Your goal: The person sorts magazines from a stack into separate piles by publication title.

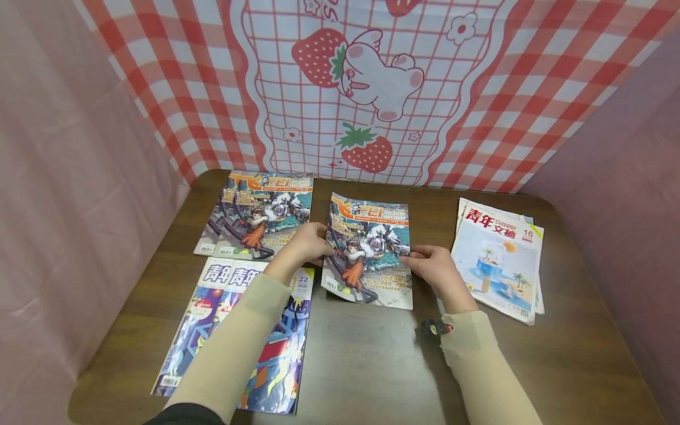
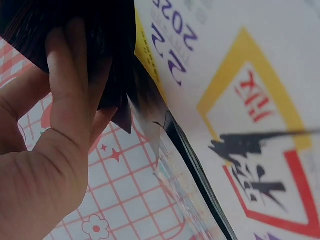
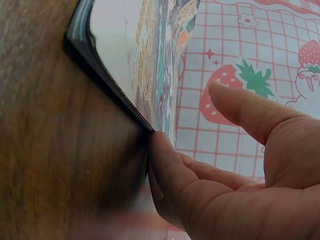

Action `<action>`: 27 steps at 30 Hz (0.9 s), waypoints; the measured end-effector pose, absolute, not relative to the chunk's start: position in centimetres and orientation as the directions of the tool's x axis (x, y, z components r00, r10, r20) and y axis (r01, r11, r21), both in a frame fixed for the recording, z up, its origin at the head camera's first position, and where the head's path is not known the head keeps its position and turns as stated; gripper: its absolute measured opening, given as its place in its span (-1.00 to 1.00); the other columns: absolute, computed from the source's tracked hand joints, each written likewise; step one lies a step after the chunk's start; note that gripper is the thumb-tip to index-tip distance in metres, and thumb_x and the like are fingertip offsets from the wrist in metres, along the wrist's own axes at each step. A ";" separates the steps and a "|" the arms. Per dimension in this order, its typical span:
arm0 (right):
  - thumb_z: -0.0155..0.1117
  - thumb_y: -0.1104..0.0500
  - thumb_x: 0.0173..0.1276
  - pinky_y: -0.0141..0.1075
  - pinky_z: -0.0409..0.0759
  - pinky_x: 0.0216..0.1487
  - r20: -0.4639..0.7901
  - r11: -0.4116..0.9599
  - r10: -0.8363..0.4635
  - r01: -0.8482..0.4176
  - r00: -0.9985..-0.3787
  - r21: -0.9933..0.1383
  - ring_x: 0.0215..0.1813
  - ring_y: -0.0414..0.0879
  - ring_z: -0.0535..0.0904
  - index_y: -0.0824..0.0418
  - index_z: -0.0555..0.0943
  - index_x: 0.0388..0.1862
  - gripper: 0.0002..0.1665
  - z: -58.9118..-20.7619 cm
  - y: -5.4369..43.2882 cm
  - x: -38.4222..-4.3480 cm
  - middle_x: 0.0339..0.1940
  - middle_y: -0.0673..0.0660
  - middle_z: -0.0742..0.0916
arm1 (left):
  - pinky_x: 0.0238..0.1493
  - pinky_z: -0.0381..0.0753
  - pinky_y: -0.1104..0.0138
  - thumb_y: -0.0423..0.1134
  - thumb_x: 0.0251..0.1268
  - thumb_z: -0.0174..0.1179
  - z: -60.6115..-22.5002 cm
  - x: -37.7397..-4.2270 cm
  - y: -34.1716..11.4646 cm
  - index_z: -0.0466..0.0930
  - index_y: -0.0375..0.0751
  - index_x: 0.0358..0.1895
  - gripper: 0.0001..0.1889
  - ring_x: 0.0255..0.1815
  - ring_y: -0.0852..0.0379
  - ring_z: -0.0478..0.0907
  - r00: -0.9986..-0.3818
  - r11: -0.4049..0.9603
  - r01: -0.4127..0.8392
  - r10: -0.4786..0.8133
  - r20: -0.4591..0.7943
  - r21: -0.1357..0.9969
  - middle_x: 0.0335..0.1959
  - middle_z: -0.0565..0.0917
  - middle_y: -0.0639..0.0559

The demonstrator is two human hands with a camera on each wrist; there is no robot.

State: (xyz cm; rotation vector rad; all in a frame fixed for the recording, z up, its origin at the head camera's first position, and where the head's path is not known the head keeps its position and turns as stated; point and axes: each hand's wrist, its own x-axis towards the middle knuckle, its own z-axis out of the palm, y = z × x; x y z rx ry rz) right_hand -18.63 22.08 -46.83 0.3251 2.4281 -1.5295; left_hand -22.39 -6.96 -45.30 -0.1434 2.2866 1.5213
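Observation:
A comic-style magazine (image 1: 366, 254) with an orange title lies in the middle of the brown table, between both hands. At its left edge is my left hand (image 1: 307, 243), with fingers (image 2: 67, 85) extended against the dark side of the magazine in the left wrist view; part of the fingertips is in shadow. My right hand (image 1: 437, 270) touches the opposite edge with its fingertips. The right wrist view shows the thumb (image 3: 245, 110) held apart from the magazine (image 3: 120, 55), while the other fingers (image 3: 172, 162) press its edge.
Two overlapping magazines with the same cover (image 1: 276, 218) lie at the back left. In front of them, purple-blue magazines (image 1: 281, 354) overlap under my left forearm. A stack of white-covered magazines (image 1: 499, 265) sits at the right. A strawberry-print cloth (image 1: 340, 141) hangs behind the table (image 1: 366, 366).

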 end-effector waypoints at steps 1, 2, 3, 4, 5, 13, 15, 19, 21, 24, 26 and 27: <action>0.39 0.11 0.41 -0.02 0.46 0.33 -0.327 0.422 0.053 0.318 -0.944 -0.849 0.34 0.19 0.46 0.50 0.33 0.46 -0.19 -46.9 22.1 -18.6 0.31 0.41 0.56 | -0.42 0.75 0.24 -0.58 0.12 0.35 -45.3 -22.4 -6.9 0.29 -0.45 0.44 -0.25 -0.39 -0.09 0.68 -0.918 0.404 -0.297 0.130 -0.375 0.865 0.04 0.58 -0.40; 0.40 0.11 0.40 -0.02 0.46 0.33 -0.326 0.420 0.052 0.316 -0.944 -0.850 0.34 0.19 0.46 0.50 0.33 0.46 -0.19 -46.9 22.1 -18.6 0.31 0.41 0.56 | -0.42 0.75 0.24 -0.57 0.13 0.35 -45.4 -22.4 -6.9 0.29 -0.45 0.45 -0.24 -0.40 -0.09 0.68 -0.918 0.406 -0.295 0.132 -0.375 0.865 0.11 0.54 -0.42; 0.40 0.11 0.40 -0.03 0.46 0.33 -0.325 0.421 0.051 0.315 -0.944 -0.851 0.34 0.18 0.47 0.50 0.32 0.46 -0.18 -46.9 22.1 -18.6 0.31 0.41 0.57 | -0.43 0.75 0.24 -0.57 0.13 0.35 -45.4 -22.4 -6.9 0.28 -0.44 0.45 -0.24 -0.40 -0.08 0.68 -0.918 0.411 -0.293 0.132 -0.375 0.863 0.18 0.51 -0.44; 0.40 0.12 0.40 -0.03 0.46 0.33 -0.324 0.421 0.048 0.313 -0.945 -0.851 0.34 0.18 0.46 0.50 0.32 0.47 -0.18 -47.0 22.1 -18.6 0.31 0.41 0.56 | -0.43 0.75 0.24 -0.57 0.13 0.35 -45.4 -22.3 -6.9 0.28 -0.44 0.46 -0.23 -0.40 -0.08 0.68 -0.918 0.415 -0.291 0.132 -0.373 0.862 0.24 0.47 -0.45; 0.40 0.12 0.40 -0.03 0.46 0.33 -0.322 0.425 0.044 0.309 -0.946 -0.850 0.34 0.19 0.46 0.51 0.31 0.47 -0.17 -47.0 22.1 -18.6 0.31 0.42 0.56 | -0.43 0.74 0.24 -0.56 0.13 0.35 -45.5 -22.3 -6.9 0.27 -0.43 0.46 -0.23 -0.40 -0.08 0.68 -0.919 0.418 -0.290 0.131 -0.373 0.861 0.29 0.43 -0.46; 0.42 0.12 0.38 -0.02 0.45 0.34 -0.333 0.424 0.040 0.318 -0.942 -0.848 0.35 0.18 0.45 0.50 0.29 0.49 -0.14 -46.9 22.3 -18.6 0.32 0.41 0.55 | -0.51 0.72 0.24 -0.53 0.14 0.36 -45.7 -22.3 -6.9 0.25 -0.35 0.50 -0.19 -0.49 -0.02 0.64 -0.923 0.454 -0.266 0.134 -0.361 0.850 0.38 0.34 -0.46; 0.42 0.12 0.38 -0.02 0.45 0.34 -0.332 0.422 0.038 0.316 -0.943 -0.850 0.36 0.18 0.45 0.50 0.29 0.49 -0.14 -46.9 22.4 -18.6 0.33 0.41 0.55 | -0.54 0.70 0.26 -0.52 0.15 0.36 -45.8 -22.2 -6.9 0.26 -0.32 0.51 -0.19 -0.54 0.03 0.59 -0.926 0.460 -0.261 0.128 -0.354 0.849 0.38 0.35 -0.45; 0.42 0.12 0.38 -0.03 0.45 0.34 -0.329 0.423 0.040 0.314 -0.943 -0.850 0.35 0.17 0.46 0.48 0.31 0.48 -0.15 -46.9 22.4 -18.6 0.32 0.40 0.56 | -0.60 0.65 0.31 -0.52 0.18 0.37 -45.7 -22.0 -7.0 0.28 -0.23 0.52 -0.20 -0.62 0.09 0.52 -0.931 0.441 -0.263 0.117 -0.345 0.858 0.34 0.39 -0.45; 0.42 0.12 0.38 -0.03 0.45 0.34 -0.329 0.421 0.041 0.315 -0.943 -0.850 0.35 0.17 0.46 0.48 0.32 0.48 -0.16 -46.9 22.3 -18.6 0.32 0.40 0.56 | -0.60 0.65 0.32 -0.53 0.18 0.36 -45.7 -21.9 -7.1 0.30 -0.20 0.52 -0.21 -0.61 0.11 0.53 -0.933 0.406 -0.267 0.117 -0.340 0.874 0.30 0.42 -0.44; 0.42 0.11 0.38 -0.02 0.46 0.34 -0.330 0.422 0.042 0.316 -0.943 -0.850 0.34 0.16 0.46 0.48 0.33 0.48 -0.17 -46.9 22.3 -18.5 0.32 0.40 0.56 | -0.59 0.65 0.33 -0.55 0.20 0.34 -45.6 -21.8 -7.2 0.32 -0.16 0.52 -0.22 -0.60 0.11 0.54 -0.933 0.333 -0.283 0.124 -0.339 0.900 0.16 0.51 -0.42; 0.42 0.12 0.38 -0.02 0.46 0.34 -0.330 0.420 0.042 0.316 -0.943 -0.851 0.34 0.16 0.46 0.48 0.33 0.48 -0.17 -46.9 22.3 -18.5 0.32 0.40 0.56 | -0.58 0.65 0.33 -0.56 0.21 0.33 -45.5 -21.7 -7.3 0.33 -0.12 0.52 -0.22 -0.61 0.12 0.53 -0.931 0.294 -0.292 0.133 -0.341 0.910 0.03 0.58 -0.39; 0.42 0.12 0.39 -0.02 0.46 0.33 -0.330 0.423 0.043 0.316 -0.943 -0.849 0.34 0.17 0.46 0.48 0.33 0.48 -0.17 -46.9 22.3 -18.5 0.32 0.40 0.56 | -0.58 0.64 0.34 -0.56 0.22 0.32 -45.4 -21.7 -7.3 0.33 -0.11 0.52 -0.23 -0.63 0.13 0.51 -0.929 0.277 -0.297 0.137 -0.344 0.914 -0.05 0.60 -0.37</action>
